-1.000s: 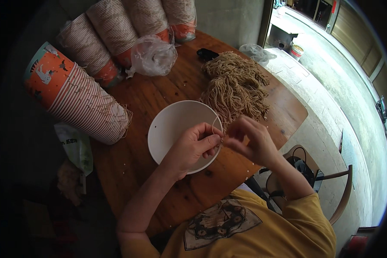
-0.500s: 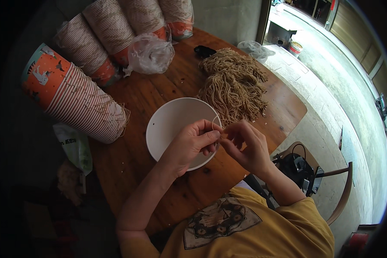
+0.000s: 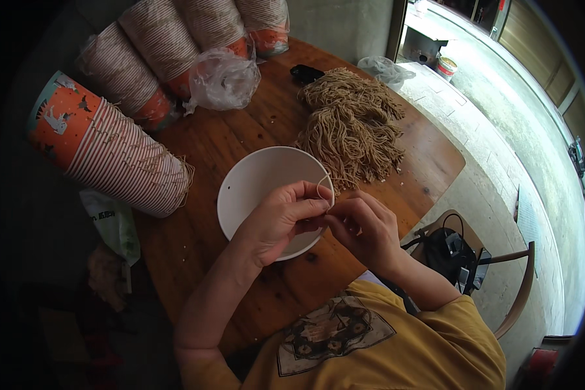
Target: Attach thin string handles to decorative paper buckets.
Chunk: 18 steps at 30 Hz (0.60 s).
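A white-lined tub (image 3: 244, 175) stands mouth up before me, apparently a paper bucket like the stacked ones. A small dark hole shows in its left wall. At its right rim a thin pale cord (image 3: 323, 179) makes a small loop. My left hand (image 3: 283, 218) reaches over the tub's mouth with thumb and forefinger pinched on the cord. Just outside the rim, the curled fingers of my right hand (image 3: 367, 227) meet the left fingertips. They are closed together, but what they grip is hidden. Behind my hands lies a heap of tan cords (image 3: 354, 127).
Orange-patterned paper buckets lie in a nested stack (image 3: 120, 153) at the left, with more wrapped stacks (image 3: 159, 42) behind. A crumpled plastic bag (image 3: 224, 78) and a black object (image 3: 305, 74) rest on the wooden table (image 3: 266, 120). A chair (image 3: 517, 286) holding a black bag stands right.
Both hands have shifted slightly left and down, fingertips still together at the rim. My right fingers have curled in more. The cord loop remains above my left fingers.
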Tool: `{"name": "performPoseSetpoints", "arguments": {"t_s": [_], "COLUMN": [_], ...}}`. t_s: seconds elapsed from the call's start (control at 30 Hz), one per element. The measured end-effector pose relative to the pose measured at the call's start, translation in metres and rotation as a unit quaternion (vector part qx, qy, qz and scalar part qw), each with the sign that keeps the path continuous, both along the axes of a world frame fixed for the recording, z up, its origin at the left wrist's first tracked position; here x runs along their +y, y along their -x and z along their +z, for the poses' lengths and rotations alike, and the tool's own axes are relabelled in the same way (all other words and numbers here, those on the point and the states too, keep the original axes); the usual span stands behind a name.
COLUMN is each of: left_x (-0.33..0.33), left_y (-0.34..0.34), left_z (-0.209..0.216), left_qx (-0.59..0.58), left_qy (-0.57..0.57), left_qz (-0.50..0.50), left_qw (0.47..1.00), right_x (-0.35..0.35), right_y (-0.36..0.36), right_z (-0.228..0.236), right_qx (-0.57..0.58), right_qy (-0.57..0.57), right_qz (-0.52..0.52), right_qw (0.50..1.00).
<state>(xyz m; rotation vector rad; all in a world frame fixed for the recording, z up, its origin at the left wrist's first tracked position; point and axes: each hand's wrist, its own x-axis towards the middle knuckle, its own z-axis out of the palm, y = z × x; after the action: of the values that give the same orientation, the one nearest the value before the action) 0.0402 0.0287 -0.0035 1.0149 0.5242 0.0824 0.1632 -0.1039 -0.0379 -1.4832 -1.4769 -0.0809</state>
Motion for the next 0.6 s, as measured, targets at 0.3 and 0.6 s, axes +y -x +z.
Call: {"name": "performPoseSetpoints", "arguments": {"t_s": [0.3,0.6], "left_x": [-0.005,-0.013], "left_y": [-0.003,-0.005], "left_z": [0.006,0.004], "left_qx": [0.015,-0.003], "left_qy": [-0.028,-0.162], "left_qz": [0.021,0.028], "left_qw": [0.999,0.986], "right_x": [-0.006,-0.007], "right_y": [0.000,-0.005], "right_z": [-0.003,-0.001], "right_qx": [-0.199,-0.286], "right_qy": [-0.047,-0.064], "right_qz": [-0.022,0.007], "right_qw": [0.979,0.956]}}
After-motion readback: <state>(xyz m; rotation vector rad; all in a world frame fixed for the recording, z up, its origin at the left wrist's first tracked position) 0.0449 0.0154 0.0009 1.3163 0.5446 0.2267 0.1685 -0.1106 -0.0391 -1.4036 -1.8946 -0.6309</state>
